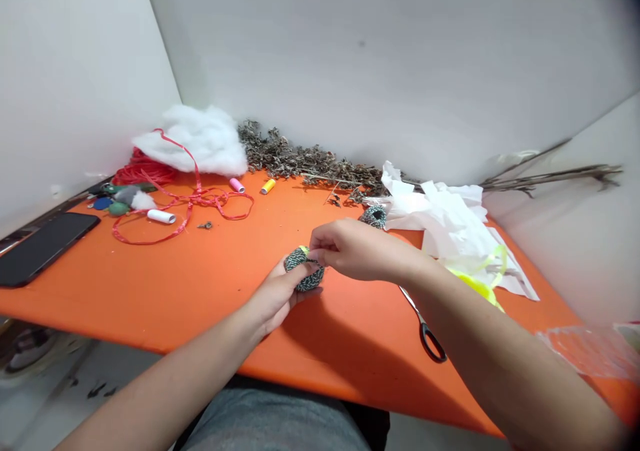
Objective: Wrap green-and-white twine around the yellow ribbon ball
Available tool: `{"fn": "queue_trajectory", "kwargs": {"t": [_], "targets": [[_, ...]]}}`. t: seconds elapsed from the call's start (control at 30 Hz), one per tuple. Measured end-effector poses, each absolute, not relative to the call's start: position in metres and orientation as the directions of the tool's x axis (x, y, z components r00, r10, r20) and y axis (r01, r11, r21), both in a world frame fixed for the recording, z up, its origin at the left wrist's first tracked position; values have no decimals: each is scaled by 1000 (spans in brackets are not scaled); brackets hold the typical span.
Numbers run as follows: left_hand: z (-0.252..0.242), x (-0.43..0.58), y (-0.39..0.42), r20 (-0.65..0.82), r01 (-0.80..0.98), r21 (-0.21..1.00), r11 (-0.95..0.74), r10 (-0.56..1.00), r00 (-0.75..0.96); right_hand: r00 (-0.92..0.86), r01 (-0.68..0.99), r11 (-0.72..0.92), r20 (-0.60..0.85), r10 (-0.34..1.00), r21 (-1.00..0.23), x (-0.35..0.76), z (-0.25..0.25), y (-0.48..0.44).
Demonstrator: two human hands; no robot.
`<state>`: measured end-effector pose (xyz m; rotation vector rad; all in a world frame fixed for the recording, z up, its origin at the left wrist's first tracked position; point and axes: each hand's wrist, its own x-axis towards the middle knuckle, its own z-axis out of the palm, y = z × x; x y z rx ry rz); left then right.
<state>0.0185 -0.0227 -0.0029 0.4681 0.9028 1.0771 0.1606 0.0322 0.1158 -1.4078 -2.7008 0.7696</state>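
My left hand (280, 297) is wrapped round a small roll of green-and-white twine (311, 281), holding it just above the orange table (215, 291). A bit of yellow strip (303, 249) shows at the top of the roll. My right hand (345, 247) is closed in a pinch at the roll's upper right side, close to the yellow strip. Whatever lies between its fingertips is hidden. Beneath my right forearm are scissors (431, 341) with black handles, partly covered. Another roll of the same twine (374, 216) stands just beyond my right hand.
White stuffing (200, 141), red cord (145, 171), and pink (237, 185), yellow (268, 186) and white spools (161, 216) lie left and back. Dried twigs (310, 161) line the wall. White paper (450, 217) and yellow ribbon (477, 285) lie right; a phone (45, 247) lies far left.
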Motion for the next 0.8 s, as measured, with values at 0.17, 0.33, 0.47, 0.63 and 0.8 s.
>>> {"fn": "queue_trajectory", "kwargs": {"t": [0.17,0.33,0.47,0.63,0.8], "targets": [[-1,22,-22,-365,-517,784,343,929,62,-465,856,371,-225,856,-359,151,114,23],[-2,23,-21,-339,-470,829,303,941,9,-451,885,408,-193,871,-225,144,112,16],[-3,22,-20,-328,-428,856,291,944,-15,-462,878,421,-172,870,-226,144,110,16],[-3,22,-20,-314,-386,879,280,949,-25,-465,865,409,-159,871,-291,146,110,17],[-7,23,-19,-274,-347,904,249,961,-25,-483,827,390,-155,862,-405,152,108,21]]}}
